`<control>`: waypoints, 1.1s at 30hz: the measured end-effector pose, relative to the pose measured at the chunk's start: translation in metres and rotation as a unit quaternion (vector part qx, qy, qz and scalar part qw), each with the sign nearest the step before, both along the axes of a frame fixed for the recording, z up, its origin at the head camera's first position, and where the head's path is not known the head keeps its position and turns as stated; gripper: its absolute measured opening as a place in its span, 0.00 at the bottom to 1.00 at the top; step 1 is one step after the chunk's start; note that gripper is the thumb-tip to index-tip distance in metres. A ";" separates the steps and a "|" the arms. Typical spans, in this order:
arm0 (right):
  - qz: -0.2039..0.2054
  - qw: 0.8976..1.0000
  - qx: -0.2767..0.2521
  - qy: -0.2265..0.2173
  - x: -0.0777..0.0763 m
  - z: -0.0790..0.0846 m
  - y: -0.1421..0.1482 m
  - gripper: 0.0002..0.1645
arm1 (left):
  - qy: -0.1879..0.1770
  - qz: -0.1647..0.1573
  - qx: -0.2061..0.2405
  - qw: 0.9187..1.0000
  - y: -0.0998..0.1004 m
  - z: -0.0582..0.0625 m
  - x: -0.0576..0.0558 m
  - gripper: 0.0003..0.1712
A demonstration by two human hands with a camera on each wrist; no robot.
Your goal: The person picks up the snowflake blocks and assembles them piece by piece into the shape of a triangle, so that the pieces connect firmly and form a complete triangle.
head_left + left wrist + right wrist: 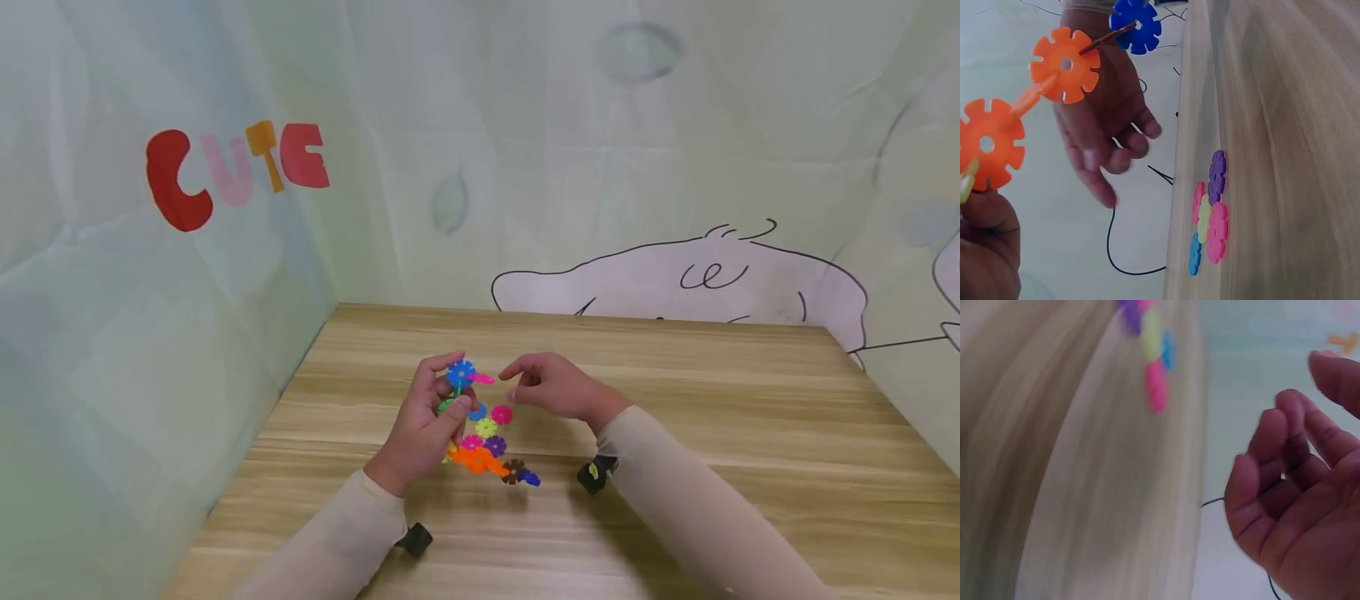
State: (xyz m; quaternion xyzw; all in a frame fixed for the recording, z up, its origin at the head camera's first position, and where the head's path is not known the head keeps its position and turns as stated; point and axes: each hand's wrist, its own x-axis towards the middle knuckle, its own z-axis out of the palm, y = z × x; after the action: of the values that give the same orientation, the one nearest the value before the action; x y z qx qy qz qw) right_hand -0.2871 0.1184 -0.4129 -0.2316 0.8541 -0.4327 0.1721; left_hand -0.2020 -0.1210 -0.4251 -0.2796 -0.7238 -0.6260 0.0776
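Note:
My left hand (429,423) pinches a chain of slotted plastic snowflake discs above the table. At its upper end are a blue disc (461,373) and a pink disc (482,379); its lower end has orange discs (478,459), a brown disc (513,472) and a dark blue disc (530,478). Part of the chain is hidden behind the fingers. To its right, my right hand (558,390) hovers near the pink disc, apart from it. In the right wrist view the right hand (1297,481) has loosely bent fingers and holds nothing.
Several loose discs lie together on the wooden table (675,375) below the hands: a pink disc (1217,232), a yellow-green disc (1204,219), a purple disc (1217,177) and a light blue disc (1195,254) among them. Printed cloth walls (525,167) stand behind and left.

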 end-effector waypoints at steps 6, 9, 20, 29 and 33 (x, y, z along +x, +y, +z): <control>0.007 0.993 0.118 -0.011 -0.011 -0.016 -0.011 0.19 | -0.003 0.000 0.008 1.000 0.001 -0.001 0.001 0.28; 0.020 0.987 0.157 -0.012 -0.012 -0.019 -0.017 0.18 | -0.001 -0.005 0.014 1.000 0.001 -0.001 0.000 0.28; 0.033 0.970 0.237 0.049 -0.007 -0.016 -0.030 0.12 | -0.010 -0.002 0.015 1.000 0.001 -0.001 0.001 0.28; 0.033 0.981 0.188 0.034 -0.004 -0.016 -0.018 0.11 | -0.014 -0.001 0.023 1.000 0.001 0.000 0.002 0.29; 0.027 0.991 0.119 0.045 0.002 -0.008 -0.010 0.14 | -0.011 0.001 0.022 1.000 0.001 0.000 0.002 0.29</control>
State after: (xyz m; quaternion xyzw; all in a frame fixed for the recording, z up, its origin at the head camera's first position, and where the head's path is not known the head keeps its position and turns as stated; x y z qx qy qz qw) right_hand -0.2853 0.1089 -0.4212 -0.2519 0.8998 -0.3121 0.1715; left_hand -0.2002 -0.1197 -0.4249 -0.2702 -0.7112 -0.6444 0.0764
